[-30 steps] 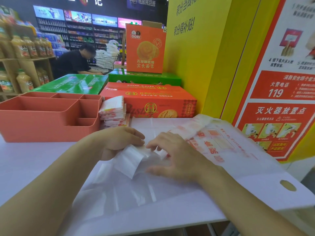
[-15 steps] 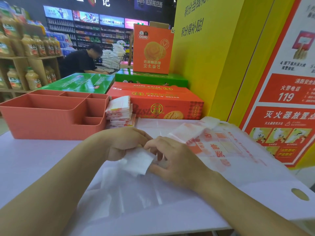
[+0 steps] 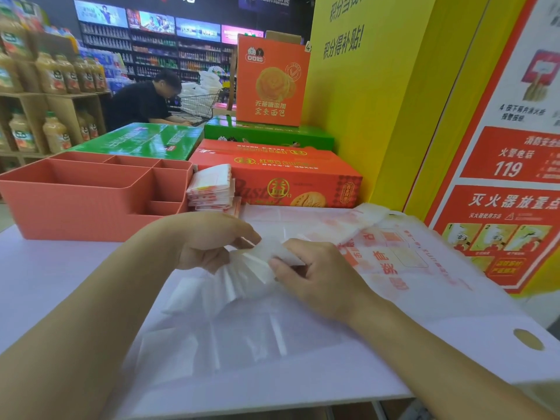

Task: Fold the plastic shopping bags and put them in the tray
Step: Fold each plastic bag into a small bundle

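Note:
A white plastic shopping bag with red print lies partly flat on the white table. Its near corner is gathered and lifted between my hands. My left hand pinches the bunched plastic from the left. My right hand grips the same fold from the right, fingers curled over it. More flat printed bags spread out to the right under it. The coral divided tray stands at the back left. A stack of folded bags leans beside the tray's right wall, outside it.
Orange and green biscuit boxes line the back of the table. A yellow pillar and a red fire-safety poster stand on the right. A person in black bends over a cart in the background near shelves of juice bottles.
My hands have drawn closer together and lifted the bag's corner, bunching the plastic that lay flatter a second ago. The camera has shifted slightly.

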Available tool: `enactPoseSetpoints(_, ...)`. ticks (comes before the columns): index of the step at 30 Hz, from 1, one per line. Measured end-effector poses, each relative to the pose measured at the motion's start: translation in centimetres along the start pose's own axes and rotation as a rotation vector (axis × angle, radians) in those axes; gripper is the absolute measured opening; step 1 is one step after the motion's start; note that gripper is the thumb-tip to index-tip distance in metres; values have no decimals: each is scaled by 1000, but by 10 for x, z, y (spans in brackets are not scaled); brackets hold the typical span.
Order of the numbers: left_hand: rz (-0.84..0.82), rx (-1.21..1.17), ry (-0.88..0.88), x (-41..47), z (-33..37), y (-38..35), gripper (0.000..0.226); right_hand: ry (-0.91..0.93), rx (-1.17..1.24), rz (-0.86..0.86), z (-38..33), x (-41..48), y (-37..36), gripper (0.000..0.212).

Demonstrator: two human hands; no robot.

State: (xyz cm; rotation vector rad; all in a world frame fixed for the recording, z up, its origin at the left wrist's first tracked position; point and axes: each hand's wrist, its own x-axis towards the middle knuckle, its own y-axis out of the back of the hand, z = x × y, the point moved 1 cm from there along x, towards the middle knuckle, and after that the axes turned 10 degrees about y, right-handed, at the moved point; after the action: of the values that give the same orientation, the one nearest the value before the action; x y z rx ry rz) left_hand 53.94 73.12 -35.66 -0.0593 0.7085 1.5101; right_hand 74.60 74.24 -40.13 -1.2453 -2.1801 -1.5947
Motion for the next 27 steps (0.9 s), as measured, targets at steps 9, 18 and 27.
enactPoseSetpoints(9,5,-24,58,15,-9,24,24,-137,-63,-113,3,0,-2,27)
enactPoseSetpoints(18,11,-119,28,6,-4,25,28,94,-240,-150,5,0,-5,47)
enactPoseSetpoints(27,96,-249,15,6,-1,25,37,154,-234,-256,7,0,-14,32)
